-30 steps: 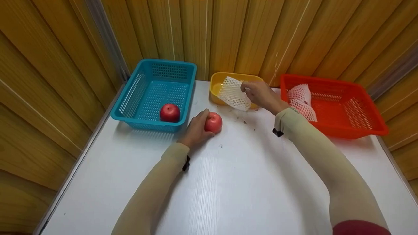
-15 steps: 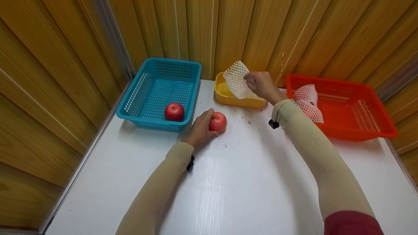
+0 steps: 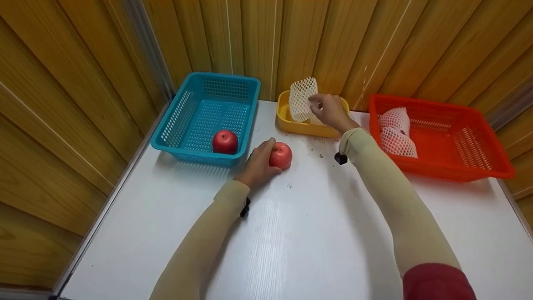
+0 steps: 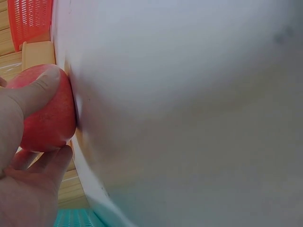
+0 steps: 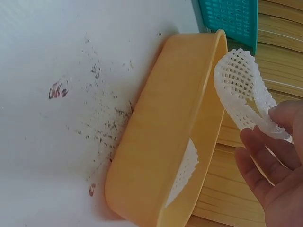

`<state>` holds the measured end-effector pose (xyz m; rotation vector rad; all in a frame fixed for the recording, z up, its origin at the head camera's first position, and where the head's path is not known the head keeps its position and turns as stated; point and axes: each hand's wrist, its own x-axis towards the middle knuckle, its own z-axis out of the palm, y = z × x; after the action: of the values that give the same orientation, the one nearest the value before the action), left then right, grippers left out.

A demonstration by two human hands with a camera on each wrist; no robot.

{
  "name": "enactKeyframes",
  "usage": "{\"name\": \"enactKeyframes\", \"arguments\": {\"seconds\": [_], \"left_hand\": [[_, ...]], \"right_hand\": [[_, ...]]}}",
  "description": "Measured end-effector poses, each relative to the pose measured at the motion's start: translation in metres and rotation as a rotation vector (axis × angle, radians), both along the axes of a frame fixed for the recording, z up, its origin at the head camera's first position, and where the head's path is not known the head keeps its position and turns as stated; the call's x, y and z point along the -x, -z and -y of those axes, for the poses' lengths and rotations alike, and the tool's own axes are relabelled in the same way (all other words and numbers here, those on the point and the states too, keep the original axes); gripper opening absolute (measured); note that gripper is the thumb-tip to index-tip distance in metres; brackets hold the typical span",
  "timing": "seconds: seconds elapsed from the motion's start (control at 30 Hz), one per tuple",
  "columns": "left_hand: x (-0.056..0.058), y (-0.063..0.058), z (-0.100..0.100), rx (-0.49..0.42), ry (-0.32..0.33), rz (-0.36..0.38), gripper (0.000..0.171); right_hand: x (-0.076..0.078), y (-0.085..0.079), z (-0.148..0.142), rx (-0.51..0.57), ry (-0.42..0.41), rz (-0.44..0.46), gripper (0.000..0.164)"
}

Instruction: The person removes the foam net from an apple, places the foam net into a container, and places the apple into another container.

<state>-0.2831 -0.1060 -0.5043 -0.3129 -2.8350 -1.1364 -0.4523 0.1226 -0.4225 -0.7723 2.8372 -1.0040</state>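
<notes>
Closest to the camera, across the white table (image 3: 300,246): two beige sleeves (image 3: 216,229), a dark red cuff (image 3: 439,281) at the upper end of the right one

Left hand (image 3: 259,164): thumb and fingertips clamped on the held apple from opposite sides

Held apple (image 3: 282,156): on the table, just right of the blue basket; round and smooth, pinkish red with a soft shine, a shallow hollow at its top

Specks (image 5: 104,127): dark and reddish crumbs scattered before the yellow box

Blue basket (image 3: 200,155): perforated walls, with a loose apple (image 3: 225,141) in its near right corner, deeper red and glossier than the held one

Red basket (image 3: 449,170): two wrapped fruits (image 3: 397,133) at its left end, showing pink through white mesh

Right hand (image 3: 332,110): thumb and forefinger pinching the foam net's edge, remaining fingers bent and clear of it

Foam net (image 3: 303,96): above the yellow box; white, limp, open mesh, its rim scalloped

Yellow box (image 3: 310,128): another piece of net (image 5: 184,172) inside

Wall (image 3: 233,25): brown wood-look panels
</notes>
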Motion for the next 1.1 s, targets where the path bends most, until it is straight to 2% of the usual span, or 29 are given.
{"name": "enactKeyframes", "arguments": {"seconds": [0.17, 0.37, 0.57, 0.8, 0.97, 1.1], "left_hand": [[0.001, -0.001, -0.001, 0.014, 0.014, 0.000, 0.071], [0.000, -0.003, -0.002, 0.011, 0.001, 0.037, 0.082], [-0.001, -0.003, -0.002, -0.018, -0.001, 0.042, 0.077], [0.001, -0.001, 0.000, 0.047, 0.023, -0.030, 0.068], [0.001, 0.000, 0.001, 0.030, 0.004, 0.012, 0.070], [0.001, 0.001, 0.002, 0.022, 0.002, 0.011, 0.069]], "right_hand": [[0.004, 0.008, 0.004, 0.014, -0.021, 0.044, 0.035], [0.006, 0.016, 0.007, 0.010, -0.021, 0.124, 0.037], [0.007, 0.022, 0.010, 0.001, -0.032, 0.175, 0.038], [0.009, 0.026, 0.015, -0.020, -0.058, 0.190, 0.037], [0.011, 0.028, 0.017, -0.040, -0.079, 0.214, 0.038], [0.012, 0.029, 0.017, -0.062, -0.084, 0.247, 0.038]]}}
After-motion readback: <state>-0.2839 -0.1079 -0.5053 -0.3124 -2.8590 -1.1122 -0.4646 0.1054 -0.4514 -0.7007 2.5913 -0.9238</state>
